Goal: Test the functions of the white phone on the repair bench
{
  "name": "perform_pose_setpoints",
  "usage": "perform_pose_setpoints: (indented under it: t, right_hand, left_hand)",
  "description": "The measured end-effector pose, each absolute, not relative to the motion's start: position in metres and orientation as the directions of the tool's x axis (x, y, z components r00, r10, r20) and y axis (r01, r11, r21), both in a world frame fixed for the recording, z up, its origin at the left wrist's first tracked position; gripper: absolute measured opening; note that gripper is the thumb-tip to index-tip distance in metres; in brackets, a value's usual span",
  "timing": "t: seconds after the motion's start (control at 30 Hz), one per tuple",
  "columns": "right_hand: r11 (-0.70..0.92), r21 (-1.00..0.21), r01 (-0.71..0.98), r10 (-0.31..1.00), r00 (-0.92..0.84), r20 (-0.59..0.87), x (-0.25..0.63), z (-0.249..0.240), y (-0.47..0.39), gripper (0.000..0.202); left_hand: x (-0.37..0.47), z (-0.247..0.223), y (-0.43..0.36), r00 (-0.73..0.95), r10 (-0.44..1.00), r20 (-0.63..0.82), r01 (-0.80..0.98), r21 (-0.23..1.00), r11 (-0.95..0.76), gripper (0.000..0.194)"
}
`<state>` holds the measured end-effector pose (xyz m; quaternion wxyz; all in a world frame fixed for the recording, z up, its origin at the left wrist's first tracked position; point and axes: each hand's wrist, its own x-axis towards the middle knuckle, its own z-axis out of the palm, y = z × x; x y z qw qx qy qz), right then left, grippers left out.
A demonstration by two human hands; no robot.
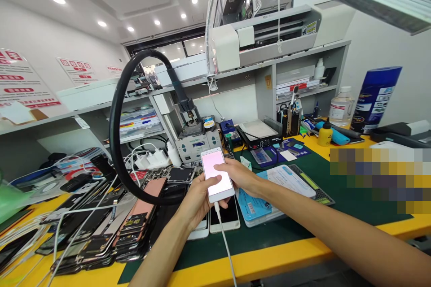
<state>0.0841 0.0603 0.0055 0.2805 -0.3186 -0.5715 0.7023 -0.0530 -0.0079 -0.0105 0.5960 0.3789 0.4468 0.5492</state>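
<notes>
A white smartphone (218, 178) with a bright pinkish-white screen is held up over the bench in both hands. My left hand (198, 197) wraps its left side, thumb on the lower screen. My right hand (240, 177) grips the right edge, and a fingertip or thumb rests on the glass near the middle. A white charging cable (222, 228) is plugged into the phone's bottom end and runs down toward the bench's front edge. Beneath lies another white-framed phone (232, 223), partly hidden by my hands.
Stacked phone parts (131, 228) and loose white cables cover the left. A thick black hose (116, 134) arches from a hot-air station (198, 145). Blue-white packets (262, 202) lie right on the green mat (360, 193). A yellow bottle (325, 135) and blue can (375, 98) stand farther right.
</notes>
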Motion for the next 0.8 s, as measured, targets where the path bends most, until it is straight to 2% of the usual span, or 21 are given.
perform_pose_setpoints:
  t: [0.1,0.3,0.53,0.8]
  right_hand:
    - [-0.186,-0.982,-0.030,0.754,-0.645,-0.123,0.0836,0.0028,0.0618,0.031]
    - [-0.209,-0.976,-0.068,0.758,-0.641,-0.117,0.0827,-0.0010,0.0648,0.028]
    - [-0.242,-0.967,-0.084,0.756,-0.641,-0.133,0.0824,-0.0007,0.0661,0.019]
    - [-0.106,-0.994,-0.013,0.776,-0.626,-0.074,0.0808,-0.0022,0.0643,0.025]
  left_hand:
    - [-0.0540,-0.0077,-0.0081,-0.003,0.989,-0.146,-0.369,0.920,0.135,0.049]
    - [-0.0587,-0.0049,-0.0054,0.112,0.984,-0.137,-0.572,0.801,0.177,0.059]
    - [-0.0583,-0.0038,-0.0064,0.105,0.982,-0.159,-0.611,0.769,0.190,0.054]
    - [-0.0587,-0.0041,-0.0059,0.117,0.980,-0.161,-0.610,0.767,0.199,0.051]
